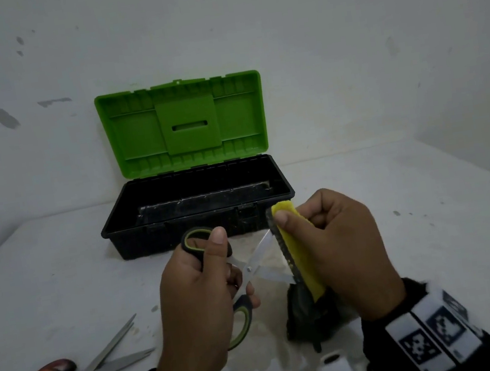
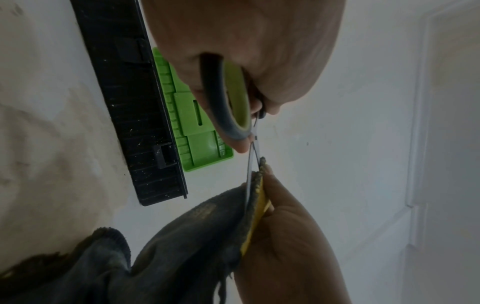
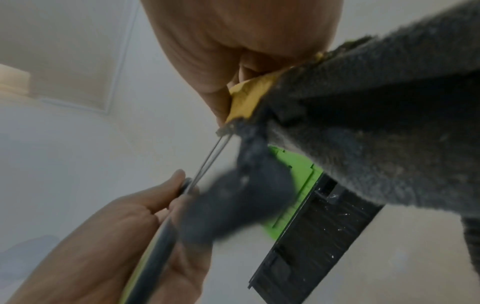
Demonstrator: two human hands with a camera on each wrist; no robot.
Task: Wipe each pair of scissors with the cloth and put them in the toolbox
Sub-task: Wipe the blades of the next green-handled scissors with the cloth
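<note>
My left hand (image 1: 201, 284) grips the green-and-black handles of a pair of scissors (image 1: 257, 263), its blades spread apart in front of me. My right hand (image 1: 336, 254) pinches a folded yellow-and-grey cloth (image 1: 300, 256) around the tips of both blades. In the left wrist view the scissors' blades (image 2: 250, 164) run into the cloth (image 2: 207, 236), and in the right wrist view the blades (image 3: 213, 156) disappear under the cloth (image 3: 363, 133). The toolbox (image 1: 198, 221) stands open behind the hands, green lid (image 1: 183, 124) upright, black tray dark inside.
A pair of scissors with orange-and-black handles (image 1: 83, 368) lies open on the white table (image 1: 418, 223) at the lower left, next to my left wrist. A white wall rises right behind the toolbox. A white object (image 1: 333, 369) sits at the bottom edge.
</note>
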